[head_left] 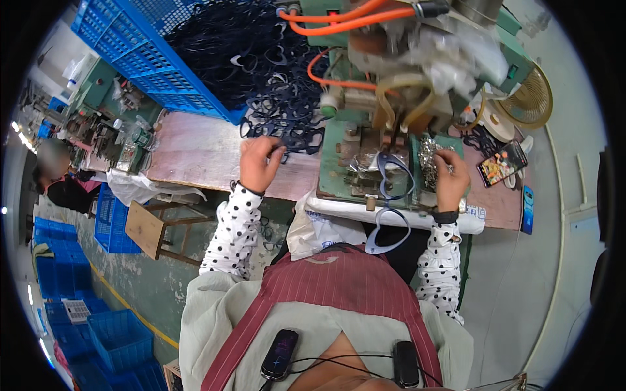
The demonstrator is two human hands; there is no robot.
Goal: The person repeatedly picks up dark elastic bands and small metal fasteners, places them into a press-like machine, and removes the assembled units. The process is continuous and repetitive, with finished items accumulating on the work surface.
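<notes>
My left hand (259, 163) is over the table at the near edge of a heap of dark blue looped pieces (280, 120). Its fingers are curled in, and whatever they may hold is hidden. To the right, my right hand (451, 179) is bent over a tray of small shiny metal parts (428, 159). Thumb and fingers are pinched together there; anything between them is too small to make out. Between my hands, a blue-grey looped piece (393, 221) hangs from the green press (331, 173) down over the table's front edge, with neither hand touching it.
A tipped blue crate (153, 65) spills the dark heap. Orange hoses (352, 23) loop above the press. A phone (502, 163), a blue object (527, 208) and a fan (528, 98) are on the right. A wooden stool (145, 228) and blue crates (124, 339) stand left; a person (62, 176) sits beyond.
</notes>
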